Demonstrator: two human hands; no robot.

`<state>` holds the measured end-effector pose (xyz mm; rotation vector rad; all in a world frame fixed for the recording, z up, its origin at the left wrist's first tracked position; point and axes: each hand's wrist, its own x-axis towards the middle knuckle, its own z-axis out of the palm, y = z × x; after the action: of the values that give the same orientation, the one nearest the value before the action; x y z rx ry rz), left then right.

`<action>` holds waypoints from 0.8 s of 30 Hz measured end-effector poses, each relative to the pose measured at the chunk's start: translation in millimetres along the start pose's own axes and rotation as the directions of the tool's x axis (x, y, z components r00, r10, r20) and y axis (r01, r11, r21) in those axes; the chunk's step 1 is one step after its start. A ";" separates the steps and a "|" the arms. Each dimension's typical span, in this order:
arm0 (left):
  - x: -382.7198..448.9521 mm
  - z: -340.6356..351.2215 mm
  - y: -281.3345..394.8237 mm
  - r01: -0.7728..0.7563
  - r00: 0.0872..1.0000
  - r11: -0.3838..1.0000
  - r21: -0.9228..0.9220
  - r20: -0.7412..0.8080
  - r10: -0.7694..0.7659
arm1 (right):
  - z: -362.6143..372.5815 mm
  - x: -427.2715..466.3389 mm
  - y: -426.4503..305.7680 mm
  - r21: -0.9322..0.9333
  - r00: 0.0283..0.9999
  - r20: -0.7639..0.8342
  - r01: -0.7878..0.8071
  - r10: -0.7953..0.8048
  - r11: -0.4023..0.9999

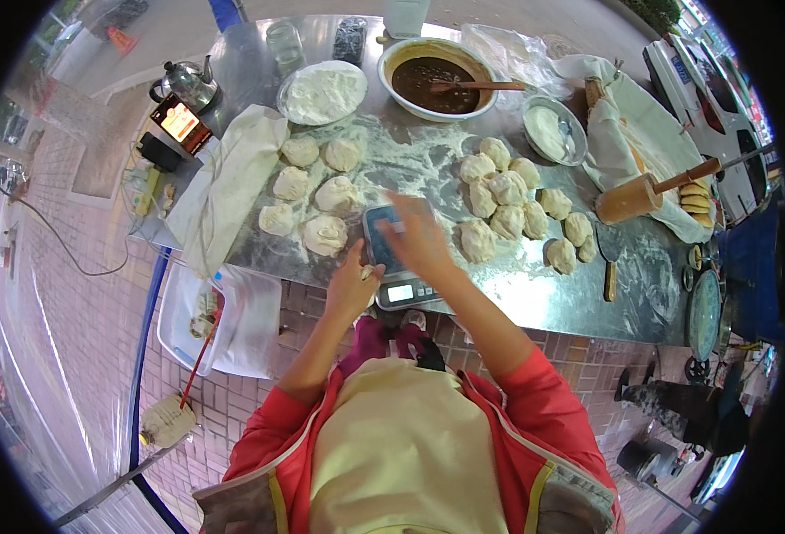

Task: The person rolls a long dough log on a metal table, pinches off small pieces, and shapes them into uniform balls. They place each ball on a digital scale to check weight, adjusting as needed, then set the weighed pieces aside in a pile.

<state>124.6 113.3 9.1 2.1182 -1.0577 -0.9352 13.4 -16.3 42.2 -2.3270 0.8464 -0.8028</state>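
Note:
My left hand [352,287] is closed around a small piece of dough [367,272] at the table's near edge, mostly hidden by the fingers. Blurred, my right hand [416,233] hovers over the platform of a digital kitchen scale [382,250], fingers apart and nothing visible in them. The scale's lit display [400,292] faces me. Left of the scale sit several floured dough balls [337,193]. To its right, more dough balls [507,188] form a cluster, some touching.
A metal table [446,143] dusted with flour holds a flour bowl [324,92], a bowl of dark sauce [439,83] with a brush, and a small powder bowl [553,130]. Rightward are a rolling pin [628,199] and a scraper [609,257]. A cloth [232,187], kettle [189,83] and phone [180,123] lie left.

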 end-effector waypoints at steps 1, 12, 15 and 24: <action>1.4 -0.7 1.1 -0.034 0.999 0.999 0.018 -0.018 0.034 | -21.3 -8.5 18.5 -0.163 0.996 0.014 -0.085 0.088 0.983; 10.1 15.3 25.2 -0.079 0.995 0.996 0.047 0.065 0.076 | -83.7 -28.8 52.6 -0.104 0.971 0.080 -0.217 0.226 0.971; 13.1 26.8 36.8 -0.088 0.996 0.995 0.038 0.032 0.087 | -62.7 -22.5 28.4 -0.132 0.987 0.158 0.051 -0.029 0.990; 11.1 8.2 71.1 -0.273 0.938 0.958 0.082 -0.196 0.284 | -101.6 7.9 20.7 0.143 0.995 0.102 -0.038 0.023 0.989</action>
<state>92.7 66.0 53.8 1.9882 -1.2448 -0.5441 -58.6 -63.1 100.8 -2.2020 0.7533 -0.7043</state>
